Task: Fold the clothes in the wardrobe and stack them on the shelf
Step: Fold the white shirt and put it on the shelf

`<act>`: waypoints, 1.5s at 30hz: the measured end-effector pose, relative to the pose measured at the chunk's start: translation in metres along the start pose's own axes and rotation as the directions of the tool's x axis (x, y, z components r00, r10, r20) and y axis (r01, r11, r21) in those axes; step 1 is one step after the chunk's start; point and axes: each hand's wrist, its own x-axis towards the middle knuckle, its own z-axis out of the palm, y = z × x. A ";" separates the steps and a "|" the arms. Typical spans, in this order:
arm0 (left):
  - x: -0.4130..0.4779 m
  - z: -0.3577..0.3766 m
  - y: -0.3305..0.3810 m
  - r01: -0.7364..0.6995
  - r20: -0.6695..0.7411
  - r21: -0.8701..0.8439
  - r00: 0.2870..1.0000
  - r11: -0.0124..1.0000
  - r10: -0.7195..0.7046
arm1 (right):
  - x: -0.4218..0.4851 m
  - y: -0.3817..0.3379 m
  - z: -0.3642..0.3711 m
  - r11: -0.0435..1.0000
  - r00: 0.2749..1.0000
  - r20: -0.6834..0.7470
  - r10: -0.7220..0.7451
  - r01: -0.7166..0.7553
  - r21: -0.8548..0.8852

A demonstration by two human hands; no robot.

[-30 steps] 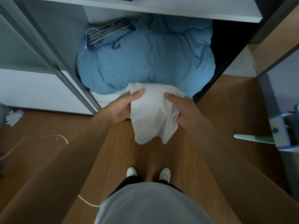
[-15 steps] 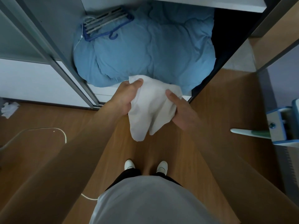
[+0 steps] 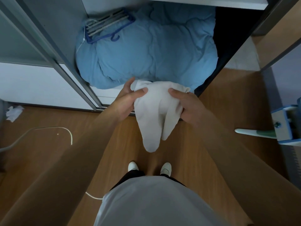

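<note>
A white garment (image 3: 154, 115) hangs in front of me, above the wooden floor, bunched into two drooping lobes. My left hand (image 3: 128, 101) pinches its upper left corner, thumb on the front of the cloth. My right hand (image 3: 185, 106) grips the upper right edge, with a little cloth sticking out above the fingers. Both hands sit just in front of the open wardrobe's bottom compartment. A white shelf edge (image 3: 203, 1) runs along the top of the view.
A big blue duvet (image 3: 149, 54) fills the wardrobe floor, with blue hangers (image 3: 107, 28) lying on it. A grey sliding-door frame (image 3: 53, 59) stands at left. A white cable (image 3: 61, 131) and crumpled paper (image 3: 13, 112) lie on the floor left. A blue-and-white object (image 3: 283, 126) juts in at right.
The garment has been gathered narrower, and it hangs longer in two lobes. My hands shifted slightly toward the wardrobe, and the left thumb now lies across the front of the cloth.
</note>
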 end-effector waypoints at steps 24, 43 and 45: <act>0.010 0.017 0.035 -0.067 -0.192 0.340 0.972 0.938 0.139 | -0.007 -0.006 -0.004 0.439 0.899 0.321 -0.297 0.427 -0.791; 0.006 -0.003 0.019 -0.314 0.185 0.845 0.931 0.432 0.313 | 0.003 -0.030 -0.009 0.059 0.864 0.437 -0.251 0.465 -0.884; 0.008 -0.005 0.018 -0.327 0.154 0.800 0.922 0.503 0.355 | -0.002 -0.038 -0.013 0.096 0.852 0.480 -0.208 0.506 -0.857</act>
